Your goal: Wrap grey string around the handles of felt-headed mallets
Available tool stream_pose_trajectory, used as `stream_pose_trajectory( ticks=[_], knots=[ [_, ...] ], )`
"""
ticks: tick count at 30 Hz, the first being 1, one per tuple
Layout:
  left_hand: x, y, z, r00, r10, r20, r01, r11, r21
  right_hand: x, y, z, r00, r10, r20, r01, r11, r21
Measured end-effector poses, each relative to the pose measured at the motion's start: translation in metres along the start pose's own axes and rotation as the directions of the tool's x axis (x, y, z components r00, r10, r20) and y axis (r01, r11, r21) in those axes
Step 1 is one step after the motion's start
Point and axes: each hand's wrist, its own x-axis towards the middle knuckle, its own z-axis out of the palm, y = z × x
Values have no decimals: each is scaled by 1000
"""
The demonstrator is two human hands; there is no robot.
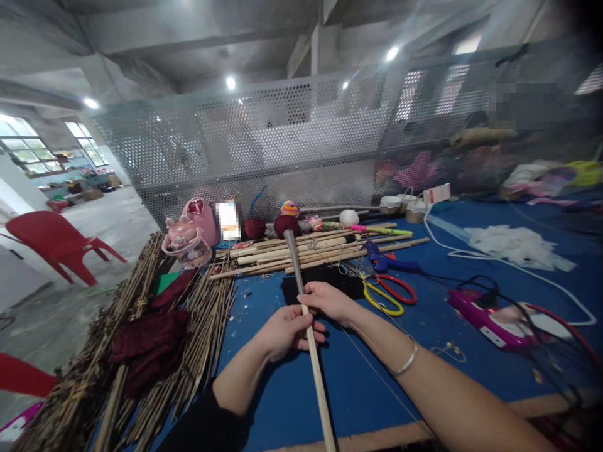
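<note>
A pale wooden stick (316,370) runs from the bottom edge up to a round dark red head (286,225). Grey wrapping (294,256) covers its upper part, just below the head. My left hand (289,329) grips the bare wood from the left, thumb on top and fingers beneath. Slightly higher, my right hand (327,301) pinches the stick at the lower end of the grey wrapping. Black cloth (339,282) lies on the table behind my hands. A thin thread hangs down to the right of the stick.
Yellow-handled scissors (384,298), red-handled scissors (400,289) and a blue glue gun (391,260) lie to the right, near a purple power strip (490,320) with cables. Bundled twigs (198,339) and maroon cloth (151,342) cover the left. More sticks (325,248) lie behind.
</note>
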Motion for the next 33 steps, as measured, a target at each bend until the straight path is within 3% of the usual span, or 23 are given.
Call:
stream_pose_trajectory(
  ticks=[5, 8, 11, 15, 20, 23, 26, 30, 33],
  knots=[
    [-1, 2, -9, 999, -5, 36, 6, 999, -34, 1, -1, -8, 982, 135, 131, -136, 991, 1],
    [-2, 2, -9, 1000, -24, 11, 25, 1000, -8, 2, -3, -7, 984, 136, 112, -137, 991, -3],
    [-1, 1, -4, 989, -11, -149, 26, 995, 96, 3, -3, -3, 989, 141, 42, -140, 990, -30],
    [1, 0, 1, 940, 109, -325, -48, 980, 191, 4, -3, -1, 988, 154, -13, -154, 988, -5],
    [-5, 4, 3, 979, 107, -172, -97, 993, 64, 2, -3, -5, 970, 173, 168, -201, 966, 165],
    [-8, 6, 3, 994, 59, -94, -63, 997, -33, 2, -2, -4, 968, 163, 189, -200, 961, 191],
    [-8, 5, 3, 989, 19, -144, -18, 1000, 13, 4, 0, 0, 979, 146, 144, -170, 971, 170],
    [-6, 3, 7, 953, 96, -288, -51, 986, 159, 5, 0, 2, 984, 151, 94, -165, 973, 161],
    [-9, 5, 12, 973, 109, -205, -96, 993, 72, 3, -4, 1, 981, 138, 137, -163, 967, 196]
  ],
)
